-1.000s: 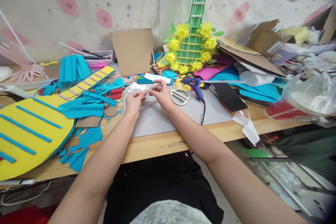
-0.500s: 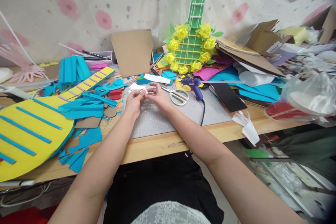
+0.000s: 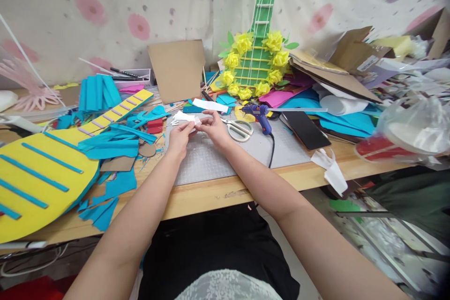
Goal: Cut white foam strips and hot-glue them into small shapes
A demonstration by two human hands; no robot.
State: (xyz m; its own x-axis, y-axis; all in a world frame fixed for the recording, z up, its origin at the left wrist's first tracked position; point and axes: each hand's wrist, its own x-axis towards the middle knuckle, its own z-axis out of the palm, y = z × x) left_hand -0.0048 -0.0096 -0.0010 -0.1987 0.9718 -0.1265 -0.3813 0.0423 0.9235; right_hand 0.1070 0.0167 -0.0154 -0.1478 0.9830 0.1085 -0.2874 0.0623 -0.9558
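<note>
Over the grey cutting mat (image 3: 211, 164), my left hand (image 3: 180, 139) pinches a small white piece of paper (image 3: 198, 122). My right hand (image 3: 215, 130) is closed on the same piece from the other side, and the fingertips of both hands nearly meet. Behind my left hand lie more white paper pieces (image 3: 183, 116). Scissors (image 3: 239, 130) rest just right of my right hand, partly hidden by it. A blue hot glue gun (image 3: 260, 116) with a long glue stick stands beyond them.
A yellow paper guitar shape (image 3: 45, 168) and blue paper scraps (image 3: 110, 143) cover the left. At the back stands a green guitar (image 3: 262, 33) with yellow flowers. A phone (image 3: 305, 129), a bagged red cup (image 3: 386, 145) and piled cardboard (image 3: 337, 75) are on the right.
The white paper between my fingertips has turned and shows more of its surface. My fingers have shifted slightly; the things on the table have stayed put.
</note>
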